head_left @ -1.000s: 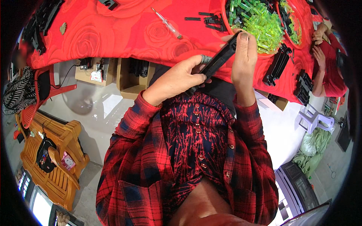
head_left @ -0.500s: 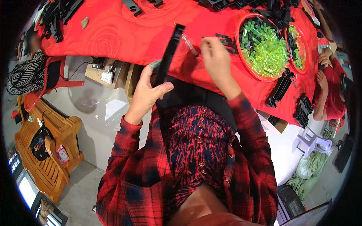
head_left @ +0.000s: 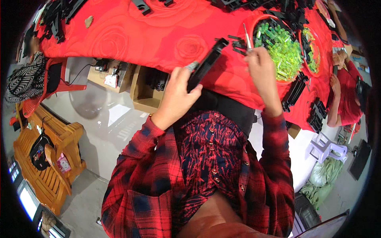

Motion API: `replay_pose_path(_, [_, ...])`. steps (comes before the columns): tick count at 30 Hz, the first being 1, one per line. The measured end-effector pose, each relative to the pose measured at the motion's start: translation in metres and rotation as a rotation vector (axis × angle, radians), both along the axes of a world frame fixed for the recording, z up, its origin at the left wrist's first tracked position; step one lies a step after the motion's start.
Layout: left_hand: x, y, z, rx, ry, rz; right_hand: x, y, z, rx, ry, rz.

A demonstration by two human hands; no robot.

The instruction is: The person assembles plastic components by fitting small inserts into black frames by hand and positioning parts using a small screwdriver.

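Observation:
My left hand (head_left: 178, 95) is closed around a long black plastic piece (head_left: 208, 63), held tilted over the near table edge with its far end up and to the right. Something grey-green wraps one finger of that hand. To the right, my right hand (head_left: 262, 71) pinches a slim pointed tool (head_left: 248, 37) with a thin tip that points away from me. Just beyond its fingertips lie small black parts (head_left: 238, 44) on the red cloth. A red bowl (head_left: 282, 83) of yellow-green clear pieces (head_left: 283, 53) stands right beside this hand.
A second bowl (head_left: 317, 71) stands farther right, near a person in red (head_left: 351, 93). Bundled black strips (head_left: 294, 91) lie at the right table edge. More black parts (head_left: 51, 23) are piled at the far left. Below the table sits an open cardboard box (head_left: 145, 104).
The pointed tool that lay on the cloth is now in my right hand, which has moved right toward the bowl. My left hand has shifted right with the black piece, now tilted further over.

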State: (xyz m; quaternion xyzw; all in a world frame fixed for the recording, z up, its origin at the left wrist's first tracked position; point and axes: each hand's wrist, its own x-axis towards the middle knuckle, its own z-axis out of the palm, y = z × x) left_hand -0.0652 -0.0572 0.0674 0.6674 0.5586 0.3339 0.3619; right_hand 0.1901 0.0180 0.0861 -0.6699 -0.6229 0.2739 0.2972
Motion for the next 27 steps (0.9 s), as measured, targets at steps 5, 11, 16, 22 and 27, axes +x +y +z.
replay_pose_path(5, [0.049,0.012,-0.012,0.035,-0.035,-0.091,0.017,-0.035,0.063,-0.018,-0.092,-0.013])
replay_pose_path(11, [0.068,0.022,-0.033,0.211,0.087,-0.052,0.026,-0.055,0.076,-0.061,-0.296,0.224])
replay_pose_path(16, [0.061,0.017,-0.028,0.205,0.174,-0.070,0.018,-0.046,0.083,0.028,-0.534,0.458])
replay_pose_path(22, [0.057,0.016,-0.029,0.242,0.161,-0.037,0.012,-0.026,0.071,-0.028,-0.691,0.578])
replay_pose_path(27, [0.056,0.018,-0.027,0.218,0.184,-0.053,0.008,-0.014,0.062,0.025,-0.704,0.662])
